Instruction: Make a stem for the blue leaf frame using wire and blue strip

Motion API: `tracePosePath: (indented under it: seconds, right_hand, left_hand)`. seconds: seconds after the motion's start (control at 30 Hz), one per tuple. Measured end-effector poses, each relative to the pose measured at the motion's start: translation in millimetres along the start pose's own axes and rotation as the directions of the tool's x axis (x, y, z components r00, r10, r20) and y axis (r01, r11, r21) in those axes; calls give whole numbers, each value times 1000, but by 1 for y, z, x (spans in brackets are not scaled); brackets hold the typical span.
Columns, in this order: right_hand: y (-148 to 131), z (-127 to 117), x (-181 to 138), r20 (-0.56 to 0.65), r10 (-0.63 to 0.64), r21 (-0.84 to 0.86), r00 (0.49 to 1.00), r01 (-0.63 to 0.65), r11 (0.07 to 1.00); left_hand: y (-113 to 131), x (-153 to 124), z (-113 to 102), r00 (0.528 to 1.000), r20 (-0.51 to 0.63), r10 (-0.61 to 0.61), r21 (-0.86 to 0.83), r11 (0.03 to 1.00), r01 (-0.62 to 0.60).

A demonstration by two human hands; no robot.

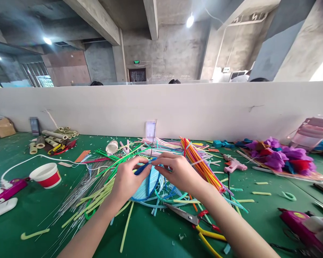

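Observation:
My left hand pinches the upper end of a blue leaf-shaped piece, which has pale blue panels and darker blue edging. My right hand is closed at the same end, fingertips meeting those of the left. A thin dark wire rises upright from between them. Exactly what the fingertips press on is partly hidden. Beneath the hands lie blue strips and shreds. Scissors with red and yellow handles lie open below my right forearm. Yellow-green fuzzy sticks spread out by my left wrist.
Bare metal wires lie left, near a red-and-white paper cup. Right are an orange fuzzy-stick bundle, a pink glue gun, purple flowers and a magenta power strip. A white partition closes off the back.

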State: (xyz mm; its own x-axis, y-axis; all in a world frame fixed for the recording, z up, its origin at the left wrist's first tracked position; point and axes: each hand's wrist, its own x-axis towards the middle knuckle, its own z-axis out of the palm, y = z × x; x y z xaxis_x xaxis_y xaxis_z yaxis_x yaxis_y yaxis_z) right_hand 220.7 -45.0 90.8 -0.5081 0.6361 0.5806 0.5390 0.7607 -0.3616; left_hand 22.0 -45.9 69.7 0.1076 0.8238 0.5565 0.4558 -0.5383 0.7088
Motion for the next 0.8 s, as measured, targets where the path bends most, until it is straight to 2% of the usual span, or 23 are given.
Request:
tracePosePath:
  seconds: [0.2,0.3,0.53,0.63,0.8]
  right_hand:
    - [4,-3,2,14,20,14,1000,-21,1000]
    - [0,-9,3,-9,46,32,999,-45,998]
    - [-7,-20,3,13,88,-9,996,-88,996]
    - [-7,-22,3,11,82,-17,997,-82,996]
    - [-5,-21,4,51,65,54,997,-68,996]
  left_hand:
    - [-3,0,-1,1000,-9,-23,55,998,23]
    - [-7,0,-2,1000,17,-16,0,1000,16]
    - [-12,5,-7,986,166,-13,-102,994,30]
    - [-10,5,-9,974,224,34,-112,994,-8]
    - [-13,6,-16,908,381,173,-190,976,-106]
